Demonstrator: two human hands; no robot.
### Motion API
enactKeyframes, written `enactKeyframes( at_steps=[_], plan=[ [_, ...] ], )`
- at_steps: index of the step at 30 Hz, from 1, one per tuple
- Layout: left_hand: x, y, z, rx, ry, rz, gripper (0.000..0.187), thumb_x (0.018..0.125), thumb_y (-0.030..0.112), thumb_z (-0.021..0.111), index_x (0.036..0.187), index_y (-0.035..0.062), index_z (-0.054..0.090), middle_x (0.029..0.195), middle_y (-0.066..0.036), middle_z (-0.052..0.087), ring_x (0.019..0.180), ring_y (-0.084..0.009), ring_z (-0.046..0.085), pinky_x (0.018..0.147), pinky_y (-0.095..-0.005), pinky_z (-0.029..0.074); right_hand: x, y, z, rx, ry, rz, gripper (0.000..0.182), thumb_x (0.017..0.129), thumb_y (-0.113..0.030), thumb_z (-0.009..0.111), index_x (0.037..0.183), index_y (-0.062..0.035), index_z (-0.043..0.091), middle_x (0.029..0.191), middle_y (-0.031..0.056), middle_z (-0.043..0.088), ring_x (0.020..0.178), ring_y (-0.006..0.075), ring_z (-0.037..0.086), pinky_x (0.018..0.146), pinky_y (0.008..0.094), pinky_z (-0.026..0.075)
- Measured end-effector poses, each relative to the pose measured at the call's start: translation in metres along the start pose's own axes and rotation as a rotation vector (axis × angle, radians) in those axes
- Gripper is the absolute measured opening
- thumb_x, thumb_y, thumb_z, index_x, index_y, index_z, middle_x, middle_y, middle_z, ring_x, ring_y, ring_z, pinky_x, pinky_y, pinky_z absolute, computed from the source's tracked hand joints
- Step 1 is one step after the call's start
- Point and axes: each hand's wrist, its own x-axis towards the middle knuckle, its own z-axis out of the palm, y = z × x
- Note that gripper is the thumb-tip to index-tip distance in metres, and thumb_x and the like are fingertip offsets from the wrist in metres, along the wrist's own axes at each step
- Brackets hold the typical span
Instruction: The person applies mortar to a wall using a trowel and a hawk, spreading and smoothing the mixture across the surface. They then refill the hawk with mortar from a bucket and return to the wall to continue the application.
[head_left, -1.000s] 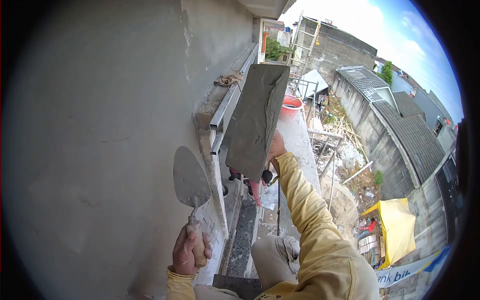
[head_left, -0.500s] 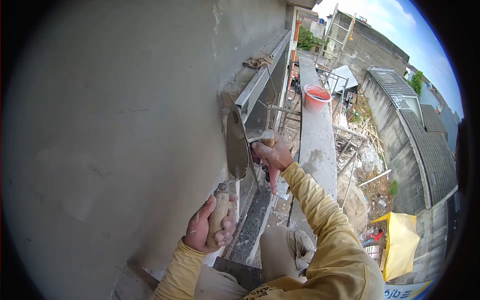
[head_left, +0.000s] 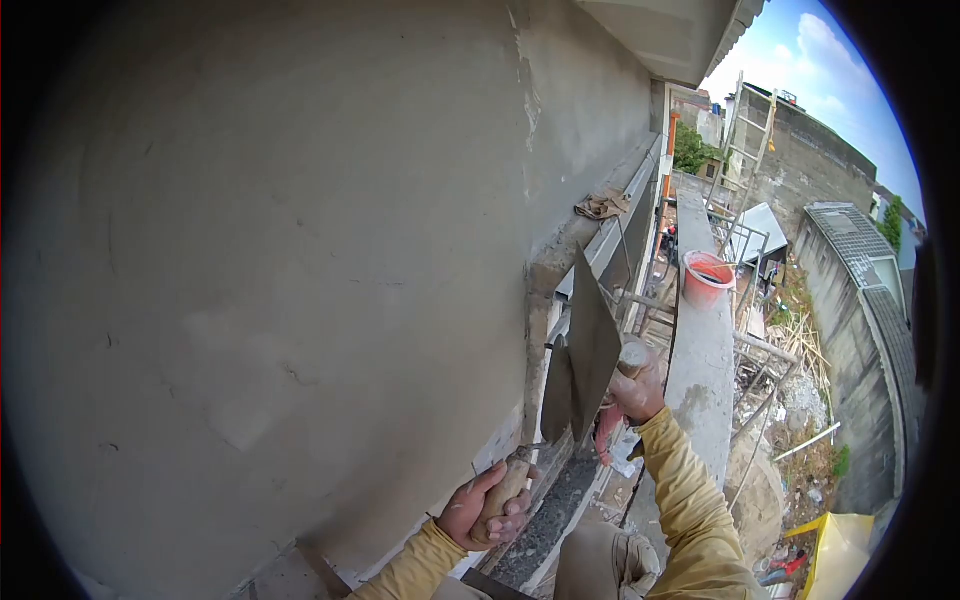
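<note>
My left hand (head_left: 485, 508) is closed around the wooden handle of a pointed trowel (head_left: 557, 395), its rounded grey blade standing upward. My right hand (head_left: 640, 385) grips a plastering trowel (head_left: 597, 345) by its wooden handle, with the broad flat metal face turned partly toward me. The two blades overlap in this view, beside the end of the ledge. Below my right hand hangs a pink thing (head_left: 607, 432), partly hidden. To the left rises the grey plastered wall (head_left: 330, 280).
A red bucket (head_left: 707, 280) stands on the long plank (head_left: 700, 360) at right. A crumpled cloth (head_left: 602, 206) lies on the ledge beside a metal straightedge. Scaffold poles (head_left: 765, 347) and a ladder (head_left: 745, 140) stand beyond, with rubble far below and a yellow canopy (head_left: 840, 555).
My view has swung left, so the scene sits farther right. The plastering trowel has turned from nearly edge-on to show its flat face. Both hands keep their grips.
</note>
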Motion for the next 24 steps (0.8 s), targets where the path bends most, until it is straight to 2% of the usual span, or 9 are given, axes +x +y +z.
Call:
enactKeyframes(
  at_steps=[5,9,11,13,15,18,19,21,24],
  plan=[
    [-0.025,0.028,0.005,-0.052,-0.115,0.060,0.049,0.102,0.043,0.041,0.131,0.0034,0.042,0.074,-0.006,0.050,0.048,-0.0118,0.049,0.042,-0.0256,0.043,-0.019,0.017,-0.022,-0.486,-0.255,0.036,0.017,0.078,-0.013,0.073,0.086,-0.0061,0.060,0.069,0.0021,0.060,0.060,0.0124,0.056,0.058,0.0288,0.047],
    [-0.046,0.051,0.036,0.431,0.070,0.345,0.050,0.099,0.043,0.047,0.127,0.0021,0.045,0.075,-0.007,0.053,0.048,-0.0129,0.049,0.042,-0.0263,0.043,-0.033,0.021,-0.041,-0.848,-0.163,0.010,0.019,0.079,-0.018,0.071,0.090,-0.0059,0.060,0.078,0.0072,0.062,0.061,0.0134,0.057,0.059,0.0308,0.048],
    [-0.041,0.055,0.044,0.653,0.200,0.461,0.050,0.097,0.043,0.051,0.126,0.0017,0.045,0.075,-0.008,0.055,0.048,-0.0133,0.050,0.044,-0.0260,0.043,-0.036,-0.004,-0.035,-0.794,-0.146,0.182,0.024,0.081,-0.019,0.070,0.096,-0.0051,0.058,0.077,0.0059,0.059,0.060,0.0128,0.057,0.056,0.0300,0.048],
    [-0.030,0.054,0.050,0.972,0.406,0.803,0.046,0.096,0.037,0.057,0.124,0.0027,0.047,0.077,-0.007,0.056,0.052,-0.0141,0.052,0.047,-0.0257,0.044,-0.037,-0.028,-0.024,-0.245,-0.004,0.453,0.028,0.082,-0.019,0.068,0.103,-0.0043,0.055,0.076,0.0026,0.055,0.060,0.0110,0.055,0.052,0.0276,0.047],
    [-0.023,0.054,0.046,0.944,0.431,0.870,0.043,0.095,0.030,0.061,0.125,0.0040,0.046,0.076,-0.005,0.055,0.055,-0.0115,0.052,0.050,-0.0241,0.044,-0.038,-0.026,-0.015,-0.164,-0.038,0.419,0.035,0.084,-0.011,0.066,0.114,-0.0042,0.049,0.078,0.0003,0.052,0.060,0.0092,0.055,0.051,0.0246,0.046],
    [-0.015,0.053,0.043,1.106,0.493,1.065,0.044,0.094,0.027,0.063,0.126,0.0040,0.044,0.078,-0.003,0.053,0.059,-0.0094,0.051,0.052,-0.0228,0.044,-0.046,-0.019,0.017,0.032,-0.060,0.185,0.045,0.085,0.000,0.064,0.123,-0.0052,0.041,0.090,0.0023,0.055,0.065,0.0107,0.058,0.056,0.0258,0.051],
    [-0.014,0.052,0.042,1.118,0.502,1.113,0.046,0.093,0.026,0.065,0.127,0.0036,0.043,0.081,-0.002,0.052,0.061,-0.0083,0.051,0.053,-0.0223,0.044,-0.048,-0.007,0.022,-0.095,-0.078,0.075,0.045,0.085,-0.005,0.067,0.123,-0.0052,0.042,0.089,0.0069,0.059,0.067,0.0165,0.063,0.059,0.0290,0.052],
    [-0.012,0.048,0.044,1.149,0.498,1.186,0.048,0.092,0.024,0.067,0.127,0.0032,0.042,0.083,-0.001,0.051,0.063,-0.0073,0.051,0.054,-0.0218,0.044,-0.031,-0.018,0.044,-0.682,-0.078,-0.541,0.038,0.081,-0.009,0.070,0.113,-0.0045,0.051,0.085,0.0114,0.061,0.069,0.0253,0.065,0.060,0.0333,0.052],
    [-0.017,0.040,0.058,1.187,0.530,1.241,0.047,0.092,0.019,0.067,0.126,-0.0026,0.041,0.088,-0.001,0.049,0.064,-0.0058,0.046,0.055,-0.0205,0.041,-0.007,-0.019,0.066,-0.820,-0.147,-0.546,0.031,0.073,-0.013,0.073,0.098,-0.0046,0.057,0.078,0.0127,0.059,0.069,0.0322,0.063,0.060,0.0382,0.051]
  ],
)
